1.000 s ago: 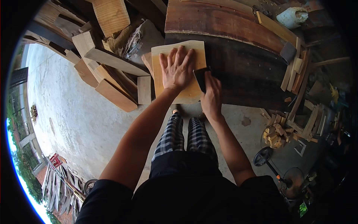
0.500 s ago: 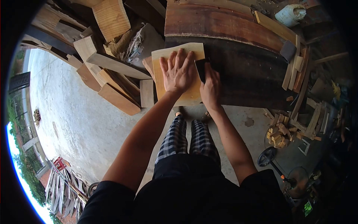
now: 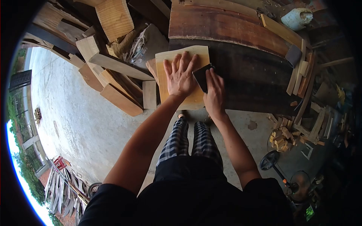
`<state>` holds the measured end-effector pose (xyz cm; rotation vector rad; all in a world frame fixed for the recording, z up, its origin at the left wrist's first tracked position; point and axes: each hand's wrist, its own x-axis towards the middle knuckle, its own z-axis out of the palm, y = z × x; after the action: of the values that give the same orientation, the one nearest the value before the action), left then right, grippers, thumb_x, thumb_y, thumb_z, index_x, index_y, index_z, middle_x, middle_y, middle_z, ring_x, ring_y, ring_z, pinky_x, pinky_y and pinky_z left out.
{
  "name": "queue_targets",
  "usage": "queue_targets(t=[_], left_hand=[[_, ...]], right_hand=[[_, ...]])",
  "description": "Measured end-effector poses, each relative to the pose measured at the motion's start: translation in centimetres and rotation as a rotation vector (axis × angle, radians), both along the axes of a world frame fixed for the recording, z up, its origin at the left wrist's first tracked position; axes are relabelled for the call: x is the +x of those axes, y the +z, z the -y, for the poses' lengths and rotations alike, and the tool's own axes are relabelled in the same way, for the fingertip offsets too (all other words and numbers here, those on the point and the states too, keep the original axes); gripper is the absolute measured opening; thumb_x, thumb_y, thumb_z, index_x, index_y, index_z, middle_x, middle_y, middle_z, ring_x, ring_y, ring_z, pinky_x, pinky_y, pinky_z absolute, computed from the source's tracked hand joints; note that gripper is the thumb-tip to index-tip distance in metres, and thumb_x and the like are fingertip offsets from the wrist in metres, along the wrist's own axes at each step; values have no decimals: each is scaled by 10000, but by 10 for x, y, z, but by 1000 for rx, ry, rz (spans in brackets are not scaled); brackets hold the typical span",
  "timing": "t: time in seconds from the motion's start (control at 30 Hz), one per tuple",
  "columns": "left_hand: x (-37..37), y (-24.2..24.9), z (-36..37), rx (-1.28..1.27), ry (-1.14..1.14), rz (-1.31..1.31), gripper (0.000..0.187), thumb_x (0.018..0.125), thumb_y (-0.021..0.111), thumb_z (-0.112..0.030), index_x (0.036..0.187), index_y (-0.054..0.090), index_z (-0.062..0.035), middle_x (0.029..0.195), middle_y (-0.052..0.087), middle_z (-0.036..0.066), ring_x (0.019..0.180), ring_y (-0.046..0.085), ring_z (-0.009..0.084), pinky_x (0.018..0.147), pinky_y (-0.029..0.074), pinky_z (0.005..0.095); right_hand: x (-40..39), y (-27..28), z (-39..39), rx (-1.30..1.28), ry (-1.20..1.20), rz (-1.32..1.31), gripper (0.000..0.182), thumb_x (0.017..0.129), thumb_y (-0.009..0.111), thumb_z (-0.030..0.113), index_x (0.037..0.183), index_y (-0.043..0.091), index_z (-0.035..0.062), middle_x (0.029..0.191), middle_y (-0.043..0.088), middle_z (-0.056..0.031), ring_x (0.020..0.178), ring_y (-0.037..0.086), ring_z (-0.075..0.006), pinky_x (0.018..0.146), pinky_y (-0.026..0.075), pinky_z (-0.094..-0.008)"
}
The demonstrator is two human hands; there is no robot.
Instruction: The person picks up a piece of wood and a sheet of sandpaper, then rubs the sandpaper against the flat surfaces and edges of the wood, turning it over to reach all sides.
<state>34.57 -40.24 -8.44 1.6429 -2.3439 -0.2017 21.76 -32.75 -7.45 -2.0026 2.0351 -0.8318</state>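
A pale yellow wooden board (image 3: 164, 71) lies on a dark workbench (image 3: 249, 81), its near end reaching the bench's front edge. My left hand (image 3: 181, 79) rests flat on the board with fingers spread, pressing on it. At the board's right edge, my right hand (image 3: 214, 96) grips a dark flat rectangular block (image 3: 203, 76) that looks like a sanding block. The block is tilted, with its left corner over the board. My fingers partly hide its right side, and whether its whole underside touches the board cannot be seen.
Wood offcuts (image 3: 120, 67) are stacked at the left. A broad reddish-brown plank (image 3: 222, 28) lies along the back. A grey block (image 3: 293, 55) and wood strips (image 3: 298, 77) sit at the bench's right end. Below are wood scraps (image 3: 281, 139) and a standing fan (image 3: 269, 160).
The dark block has turned so more of its broad face shows, and its left corner reaches further over the board. My right hand has shifted slightly; my left hand stays on the board.
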Motion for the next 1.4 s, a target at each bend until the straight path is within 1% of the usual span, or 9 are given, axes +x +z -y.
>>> queue_targets(t=[0.13, 0.37, 0.47, 0.7, 0.83, 0.97, 1.03, 1.33, 1.4], left_hand=[[-2, -7, 0, -36, 10, 26, 587, 883, 597, -430, 1437, 497, -264, 1551, 383, 85, 1443, 308, 321, 1184, 93, 631], [-3, 2, -1, 7, 39, -69, 463, 943, 532, -397, 1377, 553, -236, 1545, 393, 101, 1454, 303, 319, 1181, 88, 635], [-2, -4, 1, -11, 25, -11, 454, 943, 524, -395, 1350, 583, -202, 1534, 411, 87, 1453, 305, 305, 1185, 84, 634], [0, -5, 1, 21, 14, -22, 516, 925, 520, -432, 1390, 544, -211, 1568, 384, 87, 1449, 308, 344, 1184, 46, 661], [-11, -12, -2, 19, 131, 8, 555, 952, 490, -421, 1466, 462, -212, 1561, 394, 71, 1458, 308, 319, 1184, 23, 657], [-5, -8, 2, -4, 114, -2, 552, 930, 534, -422, 1440, 489, -216, 1556, 390, 54, 1453, 306, 313, 1189, 80, 631], [0, -3, -1, 17, -34, -34, 579, 956, 497, -426, 1494, 435, -222, 1560, 394, 55, 1461, 308, 314, 1183, 43, 662], [3, -2, 2, -9, -89, -4, 544, 969, 526, -395, 1486, 435, -249, 1551, 399, 20, 1447, 326, 288, 1201, 82, 617], [11, -2, 6, -34, -340, -14, 498, 962, 534, -396, 1430, 495, -231, 1513, 444, 2, 1427, 361, 260, 1203, 102, 613]], right_hand=[[-5, -13, 77, -58, -68, 32, 563, 795, 607, -77, 1347, 499, -99, 1384, 527, -282, 1238, 528, -403, 1077, 449, -410], [-7, -18, 49, -62, 80, -60, 553, 776, 626, -76, 1323, 544, -83, 1431, 513, -246, 1358, 461, -384, 1124, 418, -397], [-5, -15, 90, -68, 34, -54, 544, 776, 611, -87, 1317, 553, -77, 1436, 519, -226, 1353, 475, -375, 1139, 403, -389], [-5, -7, 56, -39, 37, 65, 508, 794, 600, -89, 1300, 573, -59, 1396, 555, -237, 1326, 511, -370, 1119, 427, -396], [-3, -15, 98, -97, 54, 45, 479, 805, 579, -79, 1284, 575, -62, 1394, 556, -230, 1323, 512, -361, 1106, 439, -401], [-7, -9, 57, -5, 34, 79, 543, 796, 625, -85, 1332, 548, -56, 1441, 519, -218, 1356, 485, -348, 1124, 423, -396], [-12, -10, 45, -7, 53, 21, 568, 787, 639, -97, 1344, 542, -53, 1439, 519, -219, 1365, 478, -349, 1127, 420, -396], [-32, -15, 88, -56, -38, -23, 441, 829, 551, -90, 1269, 574, -69, 1339, 588, -241, 1265, 553, -372, 1079, 455, -408], [-47, -13, 63, -41, -45, -54, 427, 835, 552, -82, 1261, 578, -66, 1333, 591, -241, 1262, 555, -372, 1075, 458, -407]])
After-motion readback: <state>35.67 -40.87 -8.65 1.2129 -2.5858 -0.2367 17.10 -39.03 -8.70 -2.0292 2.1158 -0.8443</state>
